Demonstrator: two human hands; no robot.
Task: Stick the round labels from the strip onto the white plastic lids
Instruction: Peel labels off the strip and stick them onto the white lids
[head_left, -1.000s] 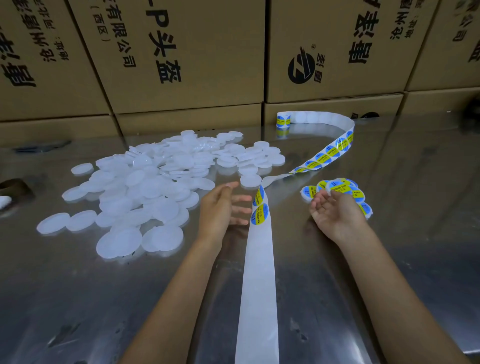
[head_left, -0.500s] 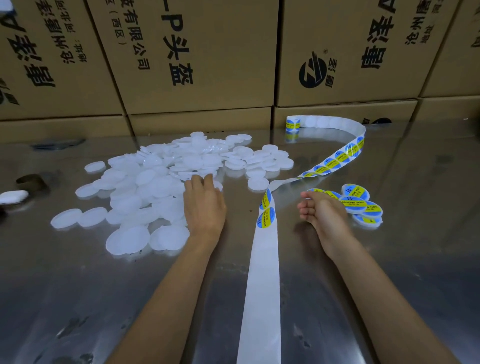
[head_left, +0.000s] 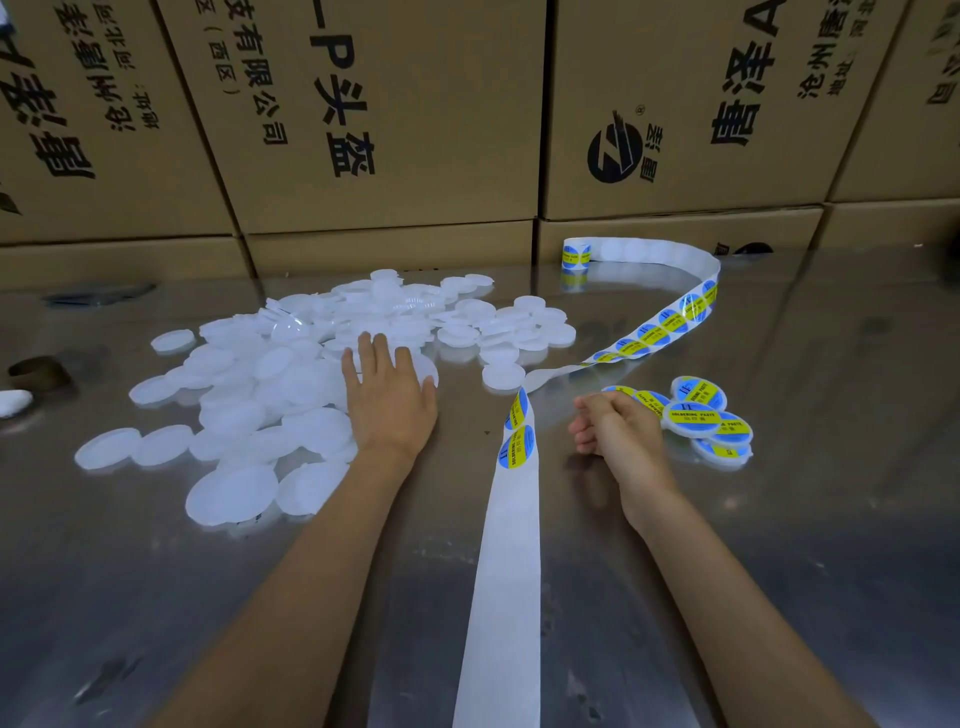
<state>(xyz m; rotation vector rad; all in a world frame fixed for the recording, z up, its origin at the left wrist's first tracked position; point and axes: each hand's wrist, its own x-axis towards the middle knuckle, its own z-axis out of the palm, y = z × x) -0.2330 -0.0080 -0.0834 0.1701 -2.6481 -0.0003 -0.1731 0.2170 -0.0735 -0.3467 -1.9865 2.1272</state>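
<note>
Head view: the left hand (head_left: 387, 400) lies flat, fingers (head_left: 375, 353) straight and a little spread, pressing on the near right edge of the heap of round white plastic lids (head_left: 291, 374) that covers the left middle of the shiny steel bench (head_left: 810, 519). The right hand (head_left: 618, 428) sits just right of the long white backing strip (head_left: 506, 561), its fingers curled in loosely; whether they pinch anything I cannot tell, since the palm side is hidden. The strip runs from the near edge of the bench up the middle, carries two blue and yellow round labels (head_left: 517, 447) between the two hands, then bends right and curls back towards the brown cardboard boxes (head_left: 395, 114) along the far edge, with more labels on the bend. Right of the right hand, touching it, a small overlapping pile of already labelled lids (head_left: 698, 415) rests on the bench.

Judged risks: a flat palm on loosely stacked lids may drag several at once or push the heap apart, so that more than one lid comes away. Lids look thin and slippery on polished steel, so one could skid rather than lift. The strip lies free; a forearm brushing it could twist it or fold a label onto itself. A label peeled carelessly may land off centre or creased on a lid
</note>
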